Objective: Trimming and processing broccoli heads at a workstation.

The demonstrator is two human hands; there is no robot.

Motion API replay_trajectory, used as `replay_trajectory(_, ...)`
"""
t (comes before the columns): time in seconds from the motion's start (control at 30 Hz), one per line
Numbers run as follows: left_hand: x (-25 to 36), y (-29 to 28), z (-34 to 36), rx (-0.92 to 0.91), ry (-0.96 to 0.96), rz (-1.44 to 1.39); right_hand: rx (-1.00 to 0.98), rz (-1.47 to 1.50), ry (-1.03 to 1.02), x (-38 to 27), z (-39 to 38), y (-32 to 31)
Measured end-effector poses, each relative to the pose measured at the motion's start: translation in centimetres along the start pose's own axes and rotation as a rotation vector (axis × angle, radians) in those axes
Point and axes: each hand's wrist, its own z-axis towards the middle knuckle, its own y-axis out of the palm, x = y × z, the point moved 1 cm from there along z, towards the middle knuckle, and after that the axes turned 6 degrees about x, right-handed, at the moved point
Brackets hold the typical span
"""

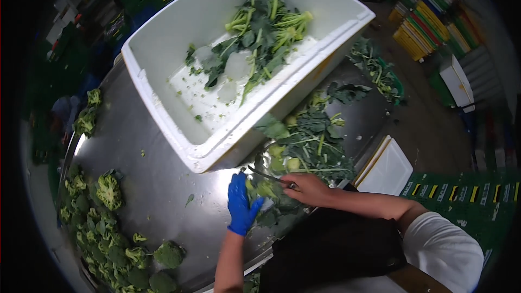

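Observation:
My left hand [242, 204], in a blue glove, lies with its fingers stretched out and thumb apart over the metal table [179, 198]. Nothing shows in its grasp. Just right of it, my bare right hand [307, 189] grips a knife [264, 174], whose dark curved blade points left toward the gloved fingertips. Under and beyond the knife spreads a heap of broccoli leaves and cut stems [315, 141]. A large white foam box [160, 122] stands at the far side of the table, with leafy broccoli trimmings [260, 35] and lumps of ice [237, 65] inside.
Trimmed broccoli heads [111, 252] are piled at the table's left edge, a few more [87, 119] farther back. Leaves fill a green crate [388, 78] past the right edge. A white foam lid or box [388, 165] and green crates [467, 195] stand at right.

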Motion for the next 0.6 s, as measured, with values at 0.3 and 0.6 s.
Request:
replay_trajectory(0.3, 6.4, 1.9, -10.0, -0.195, -0.063, 0.196, -0.250, -0.500, -0.169, -0.3, -0.5, -2.2)
replay_trajectory(0.6, 9.5, 12.4, 2.9, -0.157, 0.013, 0.238, -0.248, -0.546, -0.235, 9.3, 2.9, -10.0)
